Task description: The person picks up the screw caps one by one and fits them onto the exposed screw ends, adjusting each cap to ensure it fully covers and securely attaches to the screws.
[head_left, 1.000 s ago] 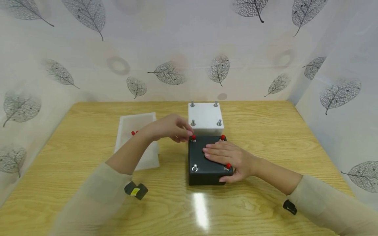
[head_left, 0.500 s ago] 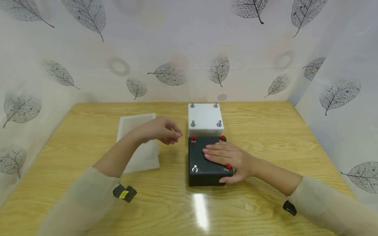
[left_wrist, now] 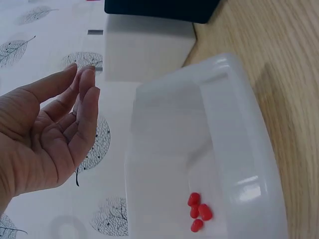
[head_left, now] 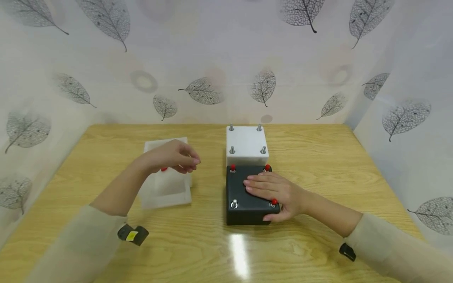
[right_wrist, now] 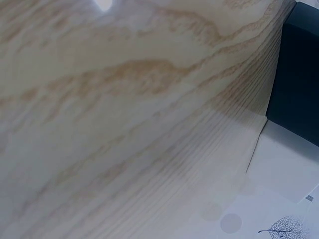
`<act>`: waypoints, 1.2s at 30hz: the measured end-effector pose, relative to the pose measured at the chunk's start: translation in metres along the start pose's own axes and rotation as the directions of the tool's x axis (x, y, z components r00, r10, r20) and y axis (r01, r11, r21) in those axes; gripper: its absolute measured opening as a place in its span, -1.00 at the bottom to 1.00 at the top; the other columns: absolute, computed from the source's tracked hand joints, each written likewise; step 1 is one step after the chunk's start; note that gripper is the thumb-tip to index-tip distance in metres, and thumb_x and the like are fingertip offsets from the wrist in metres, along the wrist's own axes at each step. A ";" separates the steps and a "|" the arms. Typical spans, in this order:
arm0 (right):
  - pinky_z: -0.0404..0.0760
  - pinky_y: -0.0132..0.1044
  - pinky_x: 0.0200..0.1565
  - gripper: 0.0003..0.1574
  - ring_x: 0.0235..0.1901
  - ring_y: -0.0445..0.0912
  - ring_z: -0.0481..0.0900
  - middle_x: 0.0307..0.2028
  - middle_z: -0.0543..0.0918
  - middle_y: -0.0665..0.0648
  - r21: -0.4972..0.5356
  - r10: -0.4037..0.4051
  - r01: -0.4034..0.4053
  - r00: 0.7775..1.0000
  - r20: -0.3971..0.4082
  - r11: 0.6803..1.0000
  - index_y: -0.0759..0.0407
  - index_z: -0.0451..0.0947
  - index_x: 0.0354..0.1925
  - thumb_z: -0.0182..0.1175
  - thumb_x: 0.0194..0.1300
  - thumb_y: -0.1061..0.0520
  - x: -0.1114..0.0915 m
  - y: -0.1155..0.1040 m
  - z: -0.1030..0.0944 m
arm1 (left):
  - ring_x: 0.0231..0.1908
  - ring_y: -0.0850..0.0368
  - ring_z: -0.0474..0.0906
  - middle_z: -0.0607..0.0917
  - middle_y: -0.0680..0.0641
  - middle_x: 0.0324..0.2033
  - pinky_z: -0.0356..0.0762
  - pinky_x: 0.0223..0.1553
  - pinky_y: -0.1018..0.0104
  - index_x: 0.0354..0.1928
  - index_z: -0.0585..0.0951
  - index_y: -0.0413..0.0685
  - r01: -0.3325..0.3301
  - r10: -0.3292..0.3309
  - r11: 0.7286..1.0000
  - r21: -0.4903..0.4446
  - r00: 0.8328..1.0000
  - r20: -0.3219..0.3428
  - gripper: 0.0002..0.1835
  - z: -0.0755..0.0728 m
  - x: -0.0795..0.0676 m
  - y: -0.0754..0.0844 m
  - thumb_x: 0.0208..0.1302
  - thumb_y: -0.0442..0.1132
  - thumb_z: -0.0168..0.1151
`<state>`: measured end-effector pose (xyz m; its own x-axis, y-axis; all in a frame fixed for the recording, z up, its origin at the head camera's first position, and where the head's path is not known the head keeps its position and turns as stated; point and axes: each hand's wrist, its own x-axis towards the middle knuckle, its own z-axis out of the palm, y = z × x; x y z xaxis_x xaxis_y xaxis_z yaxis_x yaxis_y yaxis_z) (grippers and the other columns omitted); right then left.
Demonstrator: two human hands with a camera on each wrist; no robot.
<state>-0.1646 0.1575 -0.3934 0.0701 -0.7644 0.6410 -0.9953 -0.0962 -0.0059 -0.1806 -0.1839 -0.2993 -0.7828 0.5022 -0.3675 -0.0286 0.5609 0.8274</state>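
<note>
A black box (head_left: 244, 216) stands mid-table with a metal post at each top corner. Red caps sit on its far-left post (head_left: 232, 168), far-right post (head_left: 267, 168) and near-right post (head_left: 274, 202); the near-left post (head_left: 234, 203) is bare metal. My right hand (head_left: 276, 192) rests flat on the box top, fingers straight, thumb against the front side. Over a white tray (head_left: 166, 203), my left hand (head_left: 175, 154) hovers with fingers loosely bent and nothing between them. In the left wrist view, several small red caps (left_wrist: 202, 211) lie inside that tray.
Directly behind the black box is a white box (head_left: 246, 139) with bare metal posts at its corners. The wooden table (head_left: 318, 157) ends at walls covered in leaf-patterned sheeting (head_left: 219, 51).
My left hand has moved away from the far-left red cap, leftward to above the tray. My right hand has stayed on the black box.
</note>
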 end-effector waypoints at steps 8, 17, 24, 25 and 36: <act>0.27 -0.07 0.30 -0.16 0.23 0.13 0.39 0.21 0.45 0.31 -0.002 0.002 -0.002 1.000 -0.008 1.000 0.41 0.42 0.17 0.13 0.24 -0.26 -0.001 0.000 0.000 | -0.34 0.11 0.60 0.68 -0.14 -0.34 0.63 -0.26 0.30 -0.11 0.59 -0.33 0.027 -0.027 0.999 0.028 0.999 -0.023 -0.74 -0.008 -0.007 -0.012 0.31 -0.26 0.15; 0.29 -0.07 0.29 -0.16 0.22 0.13 0.40 0.20 0.47 0.31 0.000 0.005 -0.005 1.000 -0.012 1.000 0.41 0.43 0.16 0.13 0.24 -0.25 0.002 -0.001 -0.002 | -0.40 0.15 0.54 0.64 -0.05 -0.43 0.61 -0.24 0.26 -0.20 0.57 -0.39 0.110 -0.111 0.993 0.034 0.994 0.013 -0.80 -0.016 -0.014 -0.020 0.26 -0.33 0.14; 0.27 -0.09 0.30 -0.16 0.22 0.13 0.39 0.21 0.46 0.31 0.006 0.007 -0.007 1.000 -0.008 1.000 0.41 0.42 0.16 0.14 0.24 -0.25 0.002 -0.001 -0.003 | -0.38 0.15 0.51 0.61 -0.02 -0.46 0.61 -0.22 0.25 -0.21 0.58 -0.39 0.179 -0.182 0.976 0.126 0.983 0.017 -0.80 -0.019 -0.016 -0.026 0.21 -0.35 0.19; 0.27 -0.09 0.30 -0.16 0.22 0.13 0.39 0.21 0.46 0.31 0.008 0.007 -0.007 1.000 -0.008 1.000 0.41 0.42 0.16 0.15 0.24 -0.25 0.002 -0.001 -0.003 | -0.38 0.15 0.50 0.60 -0.02 -0.46 0.60 -0.23 0.26 -0.21 0.58 -0.39 0.186 -0.189 0.973 0.134 0.982 0.013 -0.81 -0.019 -0.015 -0.027 0.20 -0.36 0.19; 0.28 -0.09 0.30 -0.16 0.22 0.13 0.40 0.20 0.47 0.31 0.014 0.010 -0.010 1.000 -0.008 1.000 0.42 0.42 0.16 0.15 0.23 -0.24 0.002 -0.002 -0.002 | -0.53 0.21 0.43 0.57 -0.02 -0.55 0.45 -0.48 0.43 -0.41 0.60 -0.31 0.210 -0.220 0.941 0.265 0.976 0.007 -0.90 -0.007 -0.006 -0.045 0.02 -0.51 0.13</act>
<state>-0.1631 0.1578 -0.3909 0.0595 -0.7602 0.6469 -0.9950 -0.0974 -0.0229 -0.1791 -0.2165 -0.3319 -0.7527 0.3716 -0.5434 -0.0266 0.8077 0.5891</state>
